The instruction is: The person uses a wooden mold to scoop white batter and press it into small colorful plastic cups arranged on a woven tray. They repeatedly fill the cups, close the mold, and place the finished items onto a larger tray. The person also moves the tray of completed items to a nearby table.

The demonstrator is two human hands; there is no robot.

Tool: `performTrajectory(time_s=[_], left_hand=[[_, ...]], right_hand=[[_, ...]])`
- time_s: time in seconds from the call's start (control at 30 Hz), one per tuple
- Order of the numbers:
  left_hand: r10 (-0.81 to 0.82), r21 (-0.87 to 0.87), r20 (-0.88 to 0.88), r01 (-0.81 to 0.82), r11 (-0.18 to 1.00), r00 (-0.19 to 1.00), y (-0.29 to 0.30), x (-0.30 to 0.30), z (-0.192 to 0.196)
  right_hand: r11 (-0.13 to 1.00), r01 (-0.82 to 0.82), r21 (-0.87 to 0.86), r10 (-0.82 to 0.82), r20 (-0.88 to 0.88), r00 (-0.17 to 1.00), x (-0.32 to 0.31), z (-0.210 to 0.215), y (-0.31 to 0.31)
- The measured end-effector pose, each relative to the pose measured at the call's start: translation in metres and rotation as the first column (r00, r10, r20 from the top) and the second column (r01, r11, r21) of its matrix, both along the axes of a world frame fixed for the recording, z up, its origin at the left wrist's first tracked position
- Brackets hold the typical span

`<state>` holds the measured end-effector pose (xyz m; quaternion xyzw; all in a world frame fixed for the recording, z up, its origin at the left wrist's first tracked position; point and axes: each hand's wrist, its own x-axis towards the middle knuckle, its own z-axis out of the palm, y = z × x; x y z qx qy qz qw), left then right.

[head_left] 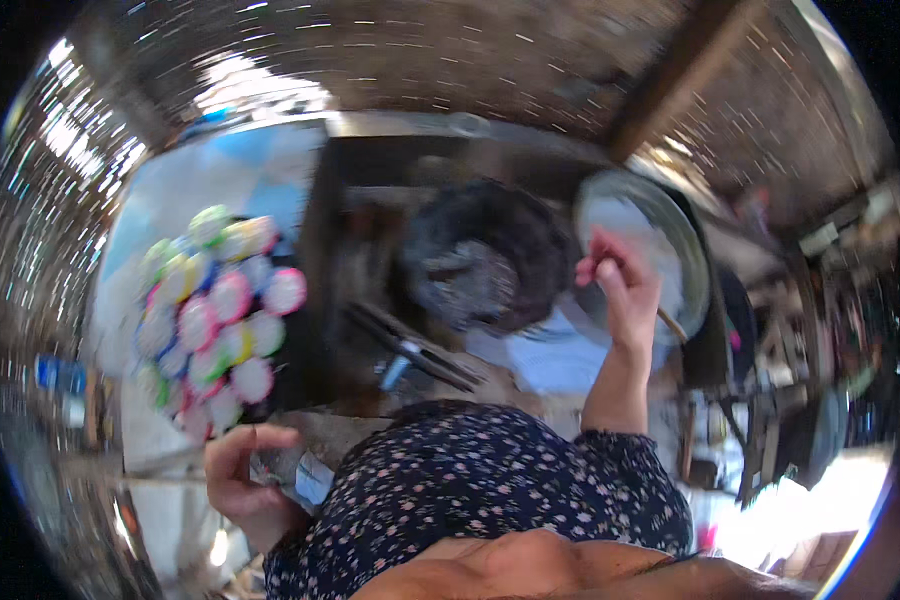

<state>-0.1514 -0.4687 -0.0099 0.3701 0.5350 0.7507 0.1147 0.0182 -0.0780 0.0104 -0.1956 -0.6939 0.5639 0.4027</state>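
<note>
My right hand [625, 285] is raised over a large round metal basin [698, 290] with something white inside. Its fingers are pinched together; what they hold, if anything, is too blurred to make out. A wooden stick or handle [671, 325] slants at the basin's near side, beside my wrist. Low at the left, my left hand [250, 480] has its thumb and fingers curved apart with no clear grip on anything. Close to it is a clear item with a white patch [312, 477], partly hidden by my clothing.
A dark, round, rough-walled pan or hearth [490, 260] sits in the middle. Dark tongs or bars [410, 345] lie in front. On a pale-blue surface [220, 175] at left stands a cluster of round white pieces with coloured rims [230, 295]. A wooden post [675, 75] rises behind.
</note>
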Motion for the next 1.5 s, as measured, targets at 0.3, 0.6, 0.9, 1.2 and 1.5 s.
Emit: performTrajectory(time_s=[0.3, 0.6, 0.9, 1.2, 1.5], left_hand=[[-0.469, -0.536, 0.165, 0.478, 0.696, 0.868, 0.074, -0.043, -0.044], [-0.620, -0.576, 0.237, 0.622, 0.531, 0.748, 0.115, -0.046, -0.039], [-0.805, -0.557, 0.259, 0.763, 0.327, 0.534, 0.183, -0.042, -0.070], [-0.905, -0.680, 0.194, 0.717, 0.154, 0.378, 0.233, 0.009, -0.086], [-0.346, -0.675, -0.604, -0.230, 0.701, 0.718, 0.315, 0.012, -0.229]], right_hand=[[0.582, 0.813, 0.024, -0.811, -0.051, 0.583, 0.168, -0.060, 0.055], [0.233, 0.940, -0.249, -0.972, -0.078, 0.220, 0.242, -0.107, 0.055], [0.136, 0.943, -0.302, -0.989, -0.095, 0.112, 0.298, -0.127, 0.026], [0.028, 0.866, -0.499, -0.992, 0.091, 0.085, 0.368, -0.191, 0.017], [0.223, 0.788, -0.575, -0.900, 0.189, 0.392, 0.435, -0.235, 0.145]])
